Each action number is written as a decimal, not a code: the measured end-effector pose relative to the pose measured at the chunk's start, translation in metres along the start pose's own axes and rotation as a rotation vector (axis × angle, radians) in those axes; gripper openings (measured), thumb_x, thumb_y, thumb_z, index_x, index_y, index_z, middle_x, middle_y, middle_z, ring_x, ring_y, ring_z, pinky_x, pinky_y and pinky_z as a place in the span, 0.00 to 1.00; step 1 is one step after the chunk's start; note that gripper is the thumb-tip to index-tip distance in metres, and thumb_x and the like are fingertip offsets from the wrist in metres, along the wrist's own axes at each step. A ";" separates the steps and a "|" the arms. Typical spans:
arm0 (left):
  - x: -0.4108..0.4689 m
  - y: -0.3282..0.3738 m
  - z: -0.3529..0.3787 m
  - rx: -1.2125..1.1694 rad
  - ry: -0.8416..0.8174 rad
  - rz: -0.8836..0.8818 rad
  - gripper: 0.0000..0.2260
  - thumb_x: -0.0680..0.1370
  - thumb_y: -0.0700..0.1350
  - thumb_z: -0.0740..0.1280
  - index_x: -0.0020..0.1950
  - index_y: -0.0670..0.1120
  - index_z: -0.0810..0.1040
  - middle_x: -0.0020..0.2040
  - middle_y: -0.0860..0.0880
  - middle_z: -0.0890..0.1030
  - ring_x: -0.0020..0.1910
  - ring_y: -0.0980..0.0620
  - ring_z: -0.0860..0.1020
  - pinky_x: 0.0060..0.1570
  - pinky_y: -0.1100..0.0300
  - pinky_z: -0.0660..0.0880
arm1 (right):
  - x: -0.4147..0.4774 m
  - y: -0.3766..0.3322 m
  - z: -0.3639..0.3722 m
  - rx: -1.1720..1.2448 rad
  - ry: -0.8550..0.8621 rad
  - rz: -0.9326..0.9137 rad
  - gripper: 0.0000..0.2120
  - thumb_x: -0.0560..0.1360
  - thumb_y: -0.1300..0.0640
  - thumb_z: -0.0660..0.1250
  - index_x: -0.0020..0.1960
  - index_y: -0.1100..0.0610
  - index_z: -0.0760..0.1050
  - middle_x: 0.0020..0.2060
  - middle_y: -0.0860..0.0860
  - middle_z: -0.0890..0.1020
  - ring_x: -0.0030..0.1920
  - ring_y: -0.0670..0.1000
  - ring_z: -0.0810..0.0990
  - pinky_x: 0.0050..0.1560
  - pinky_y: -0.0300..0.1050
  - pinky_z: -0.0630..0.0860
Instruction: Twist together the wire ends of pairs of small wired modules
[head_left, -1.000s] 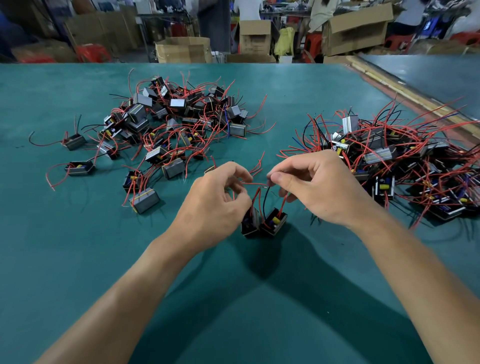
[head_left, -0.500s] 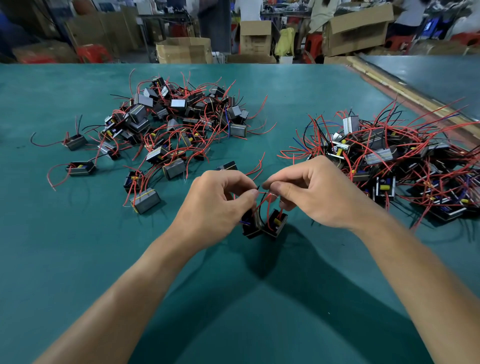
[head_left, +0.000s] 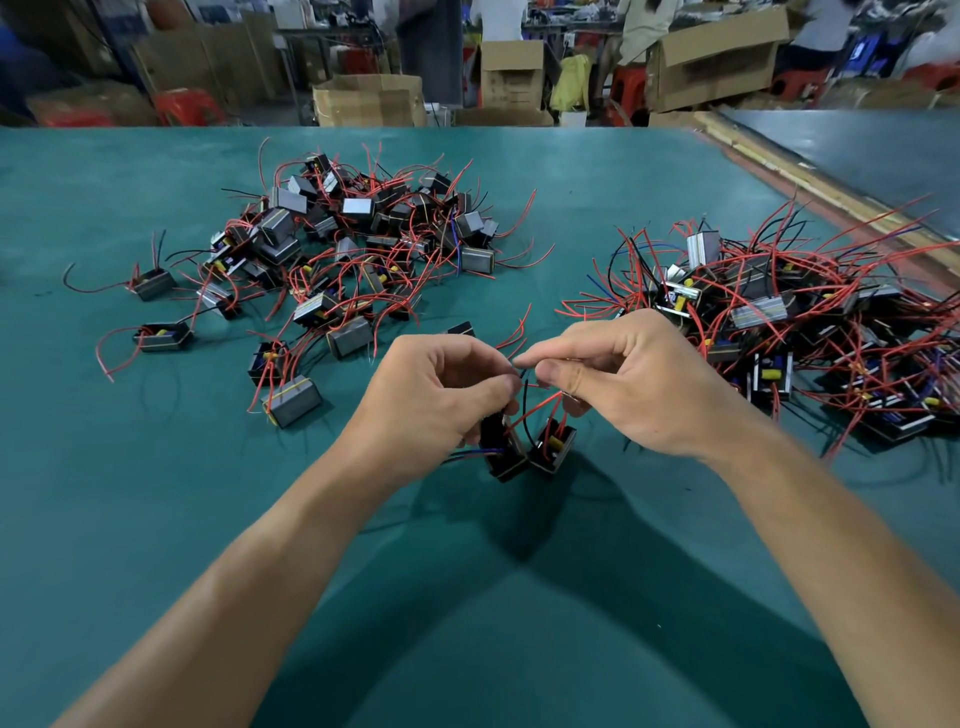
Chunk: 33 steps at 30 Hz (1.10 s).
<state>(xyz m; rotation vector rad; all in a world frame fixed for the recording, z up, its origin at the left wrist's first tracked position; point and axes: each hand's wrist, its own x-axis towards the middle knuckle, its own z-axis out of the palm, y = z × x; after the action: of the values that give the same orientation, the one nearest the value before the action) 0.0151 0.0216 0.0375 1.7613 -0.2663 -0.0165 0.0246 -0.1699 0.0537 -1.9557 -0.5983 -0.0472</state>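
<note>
Over two modules, left hand, right hand pinching wire ends

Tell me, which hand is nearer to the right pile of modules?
Right. The right hand is at the pile's left edge; the left hand is farther left, past the right hand.

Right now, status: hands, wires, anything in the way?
Pinching wire ends: left hand, right hand, close together. Two modules side by side below. Off to sides: left pile, right pile.
</note>
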 end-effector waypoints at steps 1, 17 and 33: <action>0.000 0.000 0.000 -0.011 -0.018 -0.009 0.03 0.77 0.34 0.69 0.44 0.38 0.82 0.32 0.47 0.81 0.22 0.58 0.71 0.24 0.67 0.69 | 0.000 0.000 0.001 -0.012 -0.004 -0.011 0.15 0.77 0.64 0.69 0.47 0.43 0.83 0.33 0.43 0.81 0.28 0.44 0.77 0.32 0.35 0.71; -0.002 0.001 0.001 0.016 -0.034 -0.039 0.04 0.73 0.37 0.75 0.39 0.41 0.82 0.30 0.44 0.79 0.27 0.49 0.70 0.25 0.65 0.68 | 0.000 0.005 0.000 0.052 0.075 -0.021 0.05 0.74 0.63 0.72 0.40 0.57 0.82 0.32 0.48 0.83 0.30 0.48 0.78 0.35 0.50 0.78; -0.003 0.005 0.002 -0.018 -0.039 -0.001 0.04 0.74 0.34 0.73 0.39 0.39 0.84 0.27 0.46 0.76 0.22 0.56 0.67 0.24 0.68 0.65 | -0.001 0.005 -0.003 0.124 -0.033 -0.006 0.02 0.70 0.59 0.72 0.40 0.55 0.83 0.32 0.48 0.83 0.32 0.46 0.78 0.36 0.44 0.76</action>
<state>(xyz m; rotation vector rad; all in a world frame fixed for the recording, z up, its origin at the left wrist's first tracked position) 0.0108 0.0191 0.0412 1.7443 -0.2929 -0.0545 0.0261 -0.1746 0.0505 -1.8373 -0.6144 0.0183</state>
